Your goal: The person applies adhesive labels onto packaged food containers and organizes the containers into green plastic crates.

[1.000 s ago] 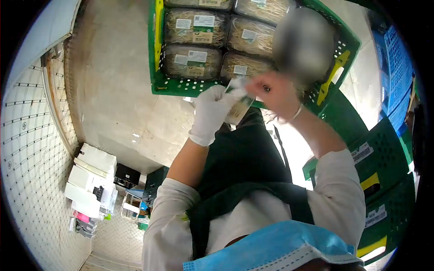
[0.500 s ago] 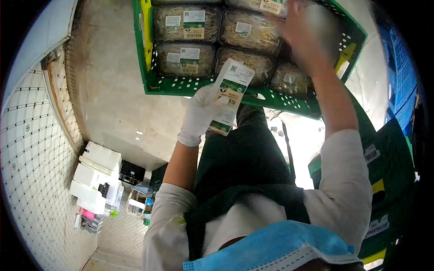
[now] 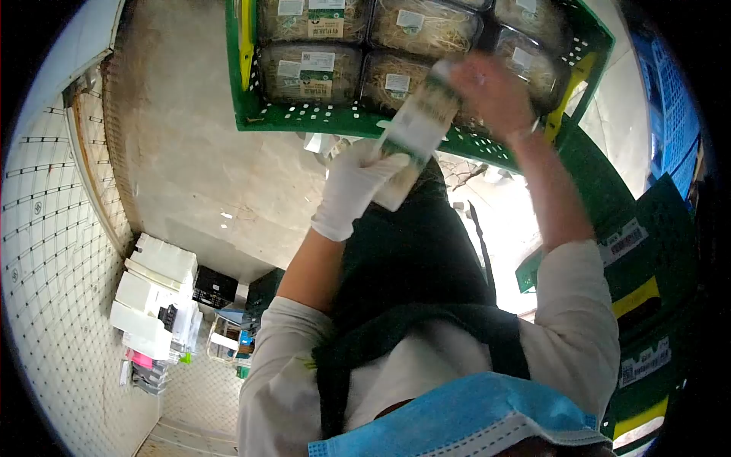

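Note:
My left hand (image 3: 356, 183), in a white glove, is closed around the lower part of a strip of printed labels (image 3: 420, 131), white with green and tan. The strip slants up and to the right, and it is blurred. At its top end my bare right hand (image 3: 496, 93) has its fingers closed on the edge, pinching the labels. Under both hands lies a green crate (image 3: 304, 118) with packs of bean sprouts. One pack (image 3: 308, 72) at the near left bears a white label and a green-and-tan label; a neighbouring pack (image 3: 392, 82) shows just a small white label.
More green crates (image 3: 640, 305) with yellow handles stand to my right, with a blue crate (image 3: 674, 114) beyond them. White boxes (image 3: 148, 293) and other goods are stacked at the lower left, beside a tiled wall (image 3: 53, 251).
My right hand has come down from over the packs to the top end of the label strip. The left hand and strip have shifted right. The crate appears higher in view.

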### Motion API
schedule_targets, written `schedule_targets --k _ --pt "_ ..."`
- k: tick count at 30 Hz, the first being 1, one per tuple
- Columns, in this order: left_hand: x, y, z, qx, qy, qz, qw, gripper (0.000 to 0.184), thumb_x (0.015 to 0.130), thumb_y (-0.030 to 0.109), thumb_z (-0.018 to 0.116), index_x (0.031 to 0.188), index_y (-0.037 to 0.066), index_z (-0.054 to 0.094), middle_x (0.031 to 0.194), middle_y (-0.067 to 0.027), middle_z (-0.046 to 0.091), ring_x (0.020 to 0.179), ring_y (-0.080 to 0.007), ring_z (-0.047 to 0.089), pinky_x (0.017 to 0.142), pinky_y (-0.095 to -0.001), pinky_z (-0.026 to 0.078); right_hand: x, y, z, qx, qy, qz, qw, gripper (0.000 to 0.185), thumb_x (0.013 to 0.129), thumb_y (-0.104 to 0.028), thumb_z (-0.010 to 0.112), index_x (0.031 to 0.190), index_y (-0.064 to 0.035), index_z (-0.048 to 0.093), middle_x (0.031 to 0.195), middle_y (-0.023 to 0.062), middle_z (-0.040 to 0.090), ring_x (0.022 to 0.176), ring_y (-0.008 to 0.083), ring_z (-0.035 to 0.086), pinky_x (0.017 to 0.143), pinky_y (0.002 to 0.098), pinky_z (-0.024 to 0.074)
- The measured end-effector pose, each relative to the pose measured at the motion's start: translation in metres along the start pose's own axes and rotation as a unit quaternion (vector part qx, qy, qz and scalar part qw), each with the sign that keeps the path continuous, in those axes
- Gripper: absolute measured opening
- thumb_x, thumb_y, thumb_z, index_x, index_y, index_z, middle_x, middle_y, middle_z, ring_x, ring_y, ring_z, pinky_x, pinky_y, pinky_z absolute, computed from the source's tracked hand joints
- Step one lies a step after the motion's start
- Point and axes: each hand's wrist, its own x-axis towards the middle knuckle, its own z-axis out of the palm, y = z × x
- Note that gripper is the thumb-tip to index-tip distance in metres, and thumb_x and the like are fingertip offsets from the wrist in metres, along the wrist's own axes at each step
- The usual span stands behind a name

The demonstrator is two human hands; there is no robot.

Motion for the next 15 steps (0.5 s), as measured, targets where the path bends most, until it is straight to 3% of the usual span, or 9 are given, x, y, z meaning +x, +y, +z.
schedule_targets --k 2,4,5,8,10,11,12,14,15 --pt "0.003 -0.01 -0.007 -0.037 0.005 0.021 0.999 0.022 0.076 0.016 0.062 0.086 -0.003 0.057 0.073 -0.004 0.058 0.066 -0.0063 0.054 0.059 -0.0188 0.044 0.043 0.066 0.016 -0.134 0.057 -0.088 0.985 0.038 0.08 -0.038 0.049 0.104 -0.008 0.048 0.096 0.0169 0.054 0.087 0.0315 0.053 0.073 0.0394 0.0441" --pt "0.006 -0.023 -0.021 -0.055 0.014 0.008 0.998 0.023 0.076 0.015 0.061 0.09 -0.004 0.056 0.076 -0.0046 0.058 0.067 -0.0066 0.054 0.059 -0.019 0.044 0.082 0.13 0.055 -0.257 0.159 -0.198 0.933 0.045 0.08 -0.038 0.05 0.11 -0.0068 0.042 0.102 0.016 0.052 0.089 0.0305 0.051 0.075 0.0406 0.0428" --pt "0.006 -0.028 -0.025 -0.07 0.02 -0.004 0.997 0.024 0.077 0.013 0.06 0.094 -0.004 0.055 0.079 -0.0052 0.058 0.068 -0.0068 0.054 0.06 -0.0192 0.044 0.091 0.1 0.046 -0.326 -0.136 0.011 0.935 0.059 0.086 -0.039 0.037 0.13 -0.0042 0.019 0.133 0.0143 0.02 0.116 0.0311 0.03 0.089 0.0386 0.0371" --pt "0.005 -0.027 -0.027 -0.09 0.031 0.003 0.995 0.022 0.077 0.011 0.059 0.093 -0.004 0.054 0.08 -0.0056 0.059 0.068 -0.0076 0.054 0.06 -0.0192 0.045 0.091 0.094 0.061 -0.376 -0.17 0.054 0.909 0.058 0.086 -0.04 0.037 0.129 -0.0054 0.021 0.133 0.0142 0.02 0.117 0.03 0.03 0.092 0.0383 0.0345" --pt "-0.004 -0.027 -0.021 -0.109 0.022 0.002 0.994 0.021 0.077 0.01 0.059 0.092 -0.004 0.055 0.08 -0.0055 0.059 0.069 -0.0075 0.055 0.06 -0.019 0.045 0.067 0.099 0.074 -0.306 0.2 -0.051 0.929 0.05 0.078 -0.039 0.054 0.112 -0.0063 0.04 0.104 0.0132 0.052 0.09 0.0284 0.051 0.076 0.04 0.0424" --pt "-0.005 -0.026 -0.013 -0.128 0.035 0.049 0.99 0.021 0.077 0.01 0.059 0.093 -0.003 0.054 0.08 -0.005 0.059 0.068 -0.0074 0.055 0.059 -0.0191 0.045 0.047 0.069 0.06 -0.103 0.063 0.049 0.992 0.053 0.077 -0.034 0.056 0.117 -0.0053 0.035 0.104 0.0152 0.051 0.094 0.0291 0.051 0.08 0.0395 0.0425" --pt "-0.005 -0.026 -0.009 -0.148 0.047 0.098 0.983 0.022 0.076 0.009 0.06 0.093 -0.003 0.054 0.079 -0.0045 0.059 0.068 -0.0073 0.055 0.059 -0.0192 0.045 0.017 0.025 0.043 0.107 -0.079 0.143 0.981 0.058 0.077 -0.029 0.058 0.122 -0.0044 0.03 0.105 0.0172 0.051 0.098 0.0298 0.05 0.084 0.0389 0.0426" --pt "-0.008 -0.036 -0.012 -0.126 0.011 0.085 0.988 0.022 0.076 0.009 0.06 0.095 -0.002 0.053 0.081 -0.0047 0.059 0.07 -0.0075 0.055 0.059 -0.0197 0.045 -0.024 -0.018 0.036 0.255 -0.231 -0.012 0.939 0.055 0.076 -0.029 0.06 0.117 -0.0027 0.036 0.099 0.0182 0.052 0.092 0.0274 0.053 0.082 0.0366 0.0436" --pt "-0.01 -0.039 -0.015 -0.103 -0.022 0.074 0.992 0.023 0.076 0.008 0.059 0.096 -0.002 0.053 0.083 -0.0048 0.058 0.072 -0.0077 0.055 0.06 -0.0203 0.046 -0.042 -0.033 0.039 0.24 -0.193 -0.039 0.951 0.046 0.075 -0.028 0.061 0.108 -0.0022 0.043 0.092 0.0164 0.053 0.088 0.0264 0.055 0.076 0.0344 0.0453"
